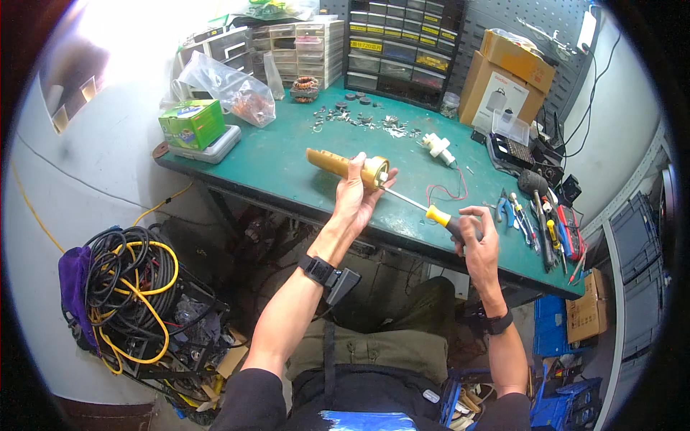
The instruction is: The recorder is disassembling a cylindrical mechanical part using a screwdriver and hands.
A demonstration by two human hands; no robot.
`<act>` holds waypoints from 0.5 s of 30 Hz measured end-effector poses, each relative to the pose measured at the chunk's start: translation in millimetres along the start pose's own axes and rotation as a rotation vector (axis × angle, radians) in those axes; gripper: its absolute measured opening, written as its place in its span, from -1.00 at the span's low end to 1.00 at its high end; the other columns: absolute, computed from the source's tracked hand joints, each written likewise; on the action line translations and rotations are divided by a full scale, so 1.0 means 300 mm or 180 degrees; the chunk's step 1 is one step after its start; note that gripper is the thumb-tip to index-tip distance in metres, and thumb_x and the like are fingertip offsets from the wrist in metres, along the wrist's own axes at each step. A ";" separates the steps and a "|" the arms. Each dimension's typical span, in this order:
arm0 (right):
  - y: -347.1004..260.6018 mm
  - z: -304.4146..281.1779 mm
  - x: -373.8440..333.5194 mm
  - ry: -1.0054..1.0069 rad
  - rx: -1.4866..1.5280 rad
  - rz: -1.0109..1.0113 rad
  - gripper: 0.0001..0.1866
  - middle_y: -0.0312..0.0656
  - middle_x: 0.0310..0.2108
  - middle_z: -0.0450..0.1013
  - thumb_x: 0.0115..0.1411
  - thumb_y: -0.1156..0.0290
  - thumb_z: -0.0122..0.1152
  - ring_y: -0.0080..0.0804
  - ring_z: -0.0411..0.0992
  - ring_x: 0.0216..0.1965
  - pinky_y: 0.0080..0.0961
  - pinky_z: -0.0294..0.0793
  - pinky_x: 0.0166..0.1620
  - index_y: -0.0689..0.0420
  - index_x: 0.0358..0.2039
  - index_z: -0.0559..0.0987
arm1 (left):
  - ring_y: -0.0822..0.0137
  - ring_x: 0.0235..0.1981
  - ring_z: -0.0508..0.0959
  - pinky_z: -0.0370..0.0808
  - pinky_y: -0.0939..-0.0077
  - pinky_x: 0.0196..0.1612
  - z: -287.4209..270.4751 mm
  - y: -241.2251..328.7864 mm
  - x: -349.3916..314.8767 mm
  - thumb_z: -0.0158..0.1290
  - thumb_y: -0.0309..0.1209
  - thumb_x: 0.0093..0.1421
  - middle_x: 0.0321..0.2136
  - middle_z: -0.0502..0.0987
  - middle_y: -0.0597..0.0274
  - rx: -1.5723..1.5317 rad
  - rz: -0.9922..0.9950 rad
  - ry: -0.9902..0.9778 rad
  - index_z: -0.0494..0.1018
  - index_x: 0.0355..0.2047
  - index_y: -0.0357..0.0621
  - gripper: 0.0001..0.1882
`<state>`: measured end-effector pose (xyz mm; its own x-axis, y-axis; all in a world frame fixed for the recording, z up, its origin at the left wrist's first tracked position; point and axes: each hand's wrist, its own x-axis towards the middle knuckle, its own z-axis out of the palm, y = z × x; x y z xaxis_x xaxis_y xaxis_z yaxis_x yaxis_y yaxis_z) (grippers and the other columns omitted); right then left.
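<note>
My left hand (pixel 350 197) is wrapped round a gold-coloured part (pixel 332 162) with a long body and a round ring-shaped end, held tilted above the front of the green bench. Something small and white shows inside its round end, which faces right. In my right hand (pixel 480 248) is a screwdriver (pixel 437 215) with a yellow and dark handle, my fingers closed round the grip. Its shaft points left, and the tip reaches the round end; whether it sits in a screw is too small to tell.
A white fitting (pixel 438 149) with a red wire lies on the green bench (pixel 287 187), near scattered small metal parts (pixel 395 126). Pliers (pixel 505 208) and other hand tools line the right side. A green box (pixel 191 123) stands left; coiled cables (pixel 136 287) hang below.
</note>
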<state>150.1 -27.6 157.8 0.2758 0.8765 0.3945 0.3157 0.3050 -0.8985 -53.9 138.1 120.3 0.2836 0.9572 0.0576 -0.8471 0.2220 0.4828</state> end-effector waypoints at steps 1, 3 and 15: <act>-0.010 0.004 -0.001 -0.0001 0.0209 0.0592 -0.69 -0.25 -0.34 0.49 0.30 0.37 0.38 -0.70 0.39 -0.44 -0.71 0.37 -0.40 0.16 -0.09 0.44 | -0.09 -0.04 0.64 0.60 -0.01 0.17 -0.006 0.005 -0.002 0.23 -0.05 0.30 -0.07 0.49 0.00 0.0020 -0.0007 -0.0037 0.25 0.05 -0.25 -0.40; 0.023 0.004 0.000 0.0100 0.0219 0.0443 -0.64 -0.26 -0.32 0.47 0.29 0.36 0.40 -0.69 0.38 -0.45 -0.70 0.36 -0.41 0.14 -0.07 0.40 | -0.09 -0.04 0.64 0.60 -0.02 0.17 -0.004 -0.004 0.000 0.23 -0.06 0.30 -0.07 0.49 -0.01 0.0025 -0.0011 -0.0057 0.25 0.06 -0.25 -0.40; -0.005 -0.002 -0.007 0.0046 0.0240 0.0650 -0.69 -0.26 -0.36 0.45 0.39 0.34 0.25 -0.64 0.38 -0.45 -0.69 0.35 -0.38 0.07 0.00 0.33 | -0.10 -0.04 0.64 0.59 -0.02 0.17 -0.011 -0.002 0.007 0.22 -0.06 0.31 -0.06 0.50 -0.02 -0.0018 -0.0020 -0.0092 0.26 0.05 -0.25 -0.42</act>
<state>149.7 -30.0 158.5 0.3403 0.9177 0.2052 0.1835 0.1492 -0.9716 -54.2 140.5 117.2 0.3018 0.9500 0.0797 -0.8479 0.2292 0.4781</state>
